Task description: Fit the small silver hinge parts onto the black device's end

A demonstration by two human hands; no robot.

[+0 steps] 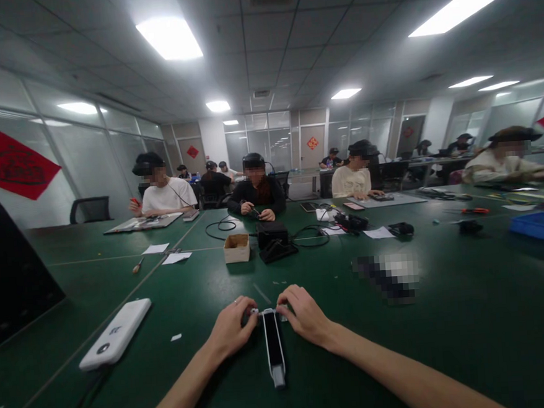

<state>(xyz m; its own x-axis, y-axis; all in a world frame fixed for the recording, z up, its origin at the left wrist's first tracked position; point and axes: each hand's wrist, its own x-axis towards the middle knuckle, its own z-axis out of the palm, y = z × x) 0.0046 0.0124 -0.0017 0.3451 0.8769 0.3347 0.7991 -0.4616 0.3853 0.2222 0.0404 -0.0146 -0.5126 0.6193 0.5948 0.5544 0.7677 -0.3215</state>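
A long, narrow device (273,340) with a white frame and a dark middle lies on the green table in front of me, a grey piece at its near end. My left hand (231,328) is by its far left corner, thumb and fingers pinched around a small whitish bit that I cannot identify. Opposite it, my right hand (308,318) has its fingers bent down and together at the far right corner. Something small and pale shows under those fingertips; its kind is too small to tell.
A white power bank (117,333) with a cable lies left, near a dark panel (11,278). Ahead are a small cardboard box (236,249), a black case (273,238) and cables. A blue tray (541,227) stands right. Several people sit across the table.
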